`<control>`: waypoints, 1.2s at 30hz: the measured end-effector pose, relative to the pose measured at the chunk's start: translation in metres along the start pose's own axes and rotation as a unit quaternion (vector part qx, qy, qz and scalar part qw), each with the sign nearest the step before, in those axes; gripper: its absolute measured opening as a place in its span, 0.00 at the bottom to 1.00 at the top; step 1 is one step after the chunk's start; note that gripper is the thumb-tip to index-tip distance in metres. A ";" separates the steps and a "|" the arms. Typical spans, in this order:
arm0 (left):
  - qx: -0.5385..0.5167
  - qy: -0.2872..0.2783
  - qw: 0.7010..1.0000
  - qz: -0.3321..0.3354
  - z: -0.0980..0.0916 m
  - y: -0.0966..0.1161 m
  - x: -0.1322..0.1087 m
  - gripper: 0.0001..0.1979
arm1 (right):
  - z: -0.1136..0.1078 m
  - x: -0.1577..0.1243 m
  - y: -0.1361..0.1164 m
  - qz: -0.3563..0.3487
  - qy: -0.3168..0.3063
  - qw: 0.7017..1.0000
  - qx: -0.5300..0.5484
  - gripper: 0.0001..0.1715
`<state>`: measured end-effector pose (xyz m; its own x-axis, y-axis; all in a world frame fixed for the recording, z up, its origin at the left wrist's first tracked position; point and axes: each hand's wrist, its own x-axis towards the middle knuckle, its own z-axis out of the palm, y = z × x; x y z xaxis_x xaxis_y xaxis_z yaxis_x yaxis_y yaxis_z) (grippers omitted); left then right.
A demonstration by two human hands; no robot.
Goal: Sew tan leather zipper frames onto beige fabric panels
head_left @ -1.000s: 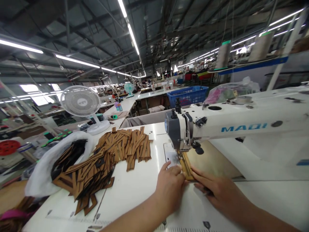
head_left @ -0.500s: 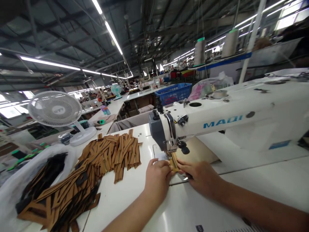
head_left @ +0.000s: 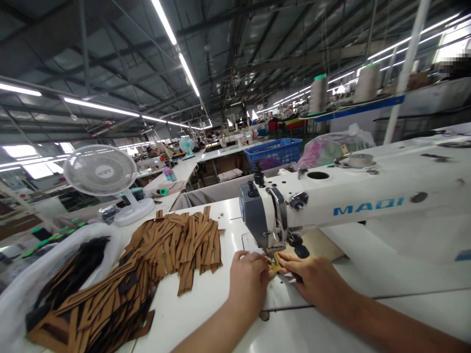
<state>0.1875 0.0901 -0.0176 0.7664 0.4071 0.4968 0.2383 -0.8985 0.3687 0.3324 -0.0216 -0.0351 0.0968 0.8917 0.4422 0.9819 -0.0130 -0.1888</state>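
A short tan fabric strip [head_left: 274, 264] lies at the needle area of a white sewing machine [head_left: 360, 201], under its presser foot. Closed fingers of my left hand [head_left: 250, 277] pinch its left edge. From the other side, my right hand [head_left: 320, 275] presses its fingertips together on the strip. Something small and dark shows beneath the right palm, too hidden to name. Much of the strip is covered by fingers and the machine head [head_left: 263, 213]. Left of the hands lies a heap of brown fabric strips [head_left: 176, 240] with dark lines along them.
A white fan [head_left: 101, 171] stands behind the heap, and a white plastic bag [head_left: 117, 240] holding dark strips sits at the left. A tan sheet [head_left: 326, 243] lies behind the right hand. Beyond the table are a blue crate [head_left: 274, 153] and thread cones [head_left: 318, 95].
The camera view has shifted, so the machine and heap sit lower and farther right. Both hands have moved closer to the machine head, and less of the strip shows in front of the foot.
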 end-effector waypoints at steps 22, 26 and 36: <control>0.031 -0.036 0.999 0.005 0.002 -0.004 0.008 0.06 | 0.012 0.005 0.020 -0.050 0.051 0.996 -0.044 0.18; 0.035 -0.032 0.999 0.012 0.001 -0.003 0.009 0.07 | 0.011 0.006 0.019 -0.058 0.060 0.995 -0.047 0.17; 0.049 -0.007 0.999 0.002 0.005 -0.004 0.008 0.06 | 0.009 0.008 0.017 -0.049 0.059 0.995 -0.059 0.18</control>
<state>0.1958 0.0959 -0.0185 0.7757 0.4011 0.4872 0.2912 -0.9124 0.2876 0.3484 -0.0102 -0.0428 0.0105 0.8324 0.5541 0.9992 0.0124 -0.0376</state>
